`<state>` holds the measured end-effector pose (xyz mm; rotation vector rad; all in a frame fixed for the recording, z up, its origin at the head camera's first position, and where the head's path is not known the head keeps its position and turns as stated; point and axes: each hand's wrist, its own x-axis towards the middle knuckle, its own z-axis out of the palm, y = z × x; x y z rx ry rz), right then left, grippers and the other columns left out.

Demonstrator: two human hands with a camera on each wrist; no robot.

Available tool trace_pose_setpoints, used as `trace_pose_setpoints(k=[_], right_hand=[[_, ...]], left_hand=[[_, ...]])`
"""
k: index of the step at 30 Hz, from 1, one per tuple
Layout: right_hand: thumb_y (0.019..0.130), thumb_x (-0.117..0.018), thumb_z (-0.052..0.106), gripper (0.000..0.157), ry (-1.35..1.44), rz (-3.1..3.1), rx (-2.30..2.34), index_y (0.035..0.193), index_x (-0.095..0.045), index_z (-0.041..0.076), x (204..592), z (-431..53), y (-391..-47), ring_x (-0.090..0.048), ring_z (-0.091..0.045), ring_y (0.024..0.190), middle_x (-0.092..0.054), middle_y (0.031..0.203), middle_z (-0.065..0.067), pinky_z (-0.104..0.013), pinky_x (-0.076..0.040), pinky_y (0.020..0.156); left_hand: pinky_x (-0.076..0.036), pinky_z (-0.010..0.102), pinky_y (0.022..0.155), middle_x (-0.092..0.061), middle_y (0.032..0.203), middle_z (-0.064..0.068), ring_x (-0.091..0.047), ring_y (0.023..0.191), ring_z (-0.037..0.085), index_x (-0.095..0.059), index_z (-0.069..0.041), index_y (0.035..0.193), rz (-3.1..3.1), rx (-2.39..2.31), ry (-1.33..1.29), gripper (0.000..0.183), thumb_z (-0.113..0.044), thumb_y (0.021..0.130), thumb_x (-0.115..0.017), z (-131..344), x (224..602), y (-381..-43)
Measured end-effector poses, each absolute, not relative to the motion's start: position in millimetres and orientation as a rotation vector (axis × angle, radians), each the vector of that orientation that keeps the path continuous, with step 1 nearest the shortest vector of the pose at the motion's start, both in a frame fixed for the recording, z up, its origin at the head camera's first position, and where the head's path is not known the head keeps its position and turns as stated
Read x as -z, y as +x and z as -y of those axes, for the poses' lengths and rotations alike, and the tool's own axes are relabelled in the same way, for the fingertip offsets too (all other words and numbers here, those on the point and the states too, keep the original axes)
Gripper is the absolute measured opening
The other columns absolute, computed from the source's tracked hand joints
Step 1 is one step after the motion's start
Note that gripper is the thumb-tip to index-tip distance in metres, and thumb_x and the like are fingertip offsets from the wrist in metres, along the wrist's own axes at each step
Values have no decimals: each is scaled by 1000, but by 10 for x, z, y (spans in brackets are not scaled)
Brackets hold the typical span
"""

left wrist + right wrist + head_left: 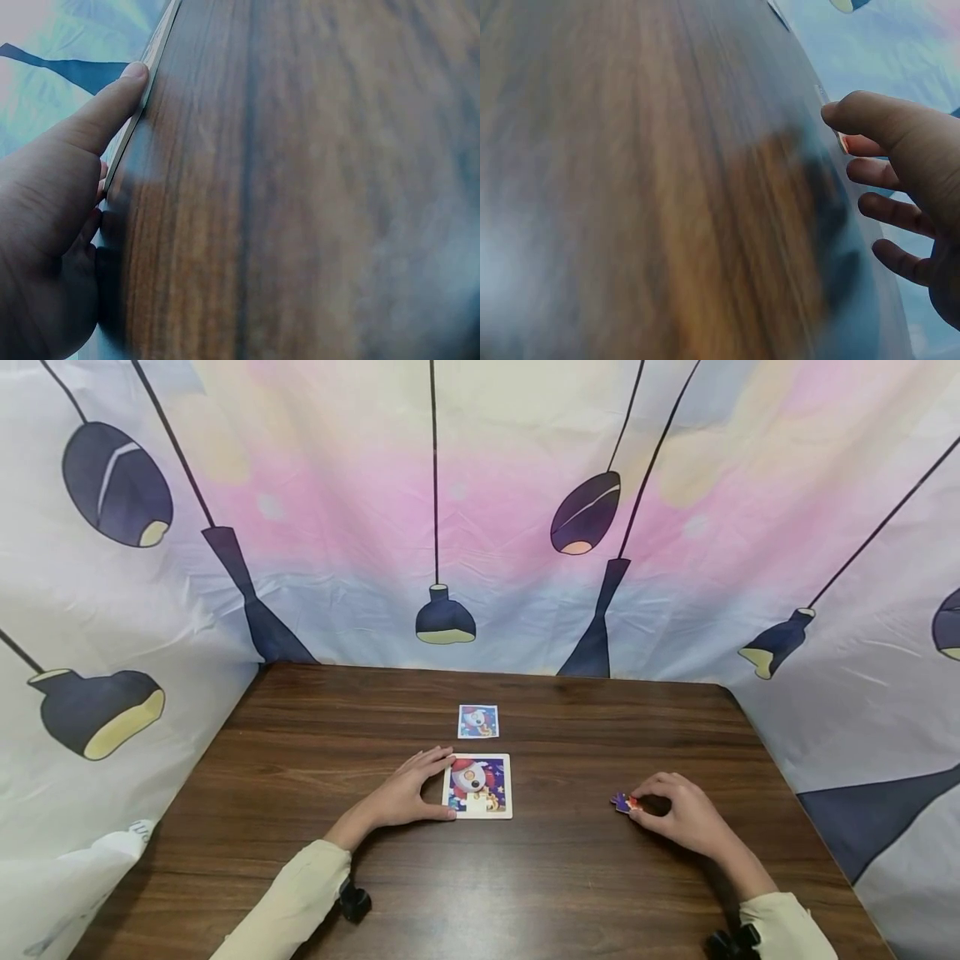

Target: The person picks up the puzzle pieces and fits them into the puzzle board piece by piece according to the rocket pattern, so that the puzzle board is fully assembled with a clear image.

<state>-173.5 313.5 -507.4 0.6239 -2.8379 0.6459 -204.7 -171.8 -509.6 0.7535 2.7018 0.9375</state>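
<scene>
My left hand (405,789) spans the left side of a square puzzle board (507,785), thumb at the near left corner and fingertips at the far left corner. The left wrist view shows the thumb (112,105) along the board's pale edge. Inside the light frame is a picture of a round white-and-red figure on purple, with a bare pale gap in its lower part. To the right, my right hand (686,814) pinches a purple-and-orange puzzle piece (622,802) between thumb and index finger, low over the table. In the right wrist view the other fingers (896,214) hang loosely curled.
A small picture card (478,722) with a similar design lies just beyond the board. Everything rests on a dark wood-grain table (562,877). Cloth printed with hanging lamps (360,527) encloses the table's back and sides.
</scene>
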Motion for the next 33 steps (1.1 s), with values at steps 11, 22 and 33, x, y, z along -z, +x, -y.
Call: trace_pose_setpoints(k=[11,22,33], right_hand=[[87,-83,38,22,696,2770,-674,102,-78,24,4976,-2856,-1861,-67,-17,100,-71,103,10,-46,-58,85],[84,-84,35,20,801,2681,-726,99,-78,23,4864,-2465,-1998,-67,-11,94,-71,99,12,-40,-59,81],[83,-85,29,22,955,2662,-744,101,-79,20,4857,-2088,-2029,-65,-8,93,-71,99,12,-38,-58,81]], left_hand=[[-12,58,126,-28,168,2,-16,157,30,-40,-14,159,-2697,-950,755,97,-58,82,-81,1711,5085,-2034],[-13,59,125,-29,167,3,-16,157,31,-40,-14,158,-2692,-955,747,98,-59,82,-81,1723,5081,-2053],[-13,57,126,-29,167,2,-17,157,29,-39,-13,159,-2703,-939,770,99,-59,82,-80,1707,5099,-2062]])
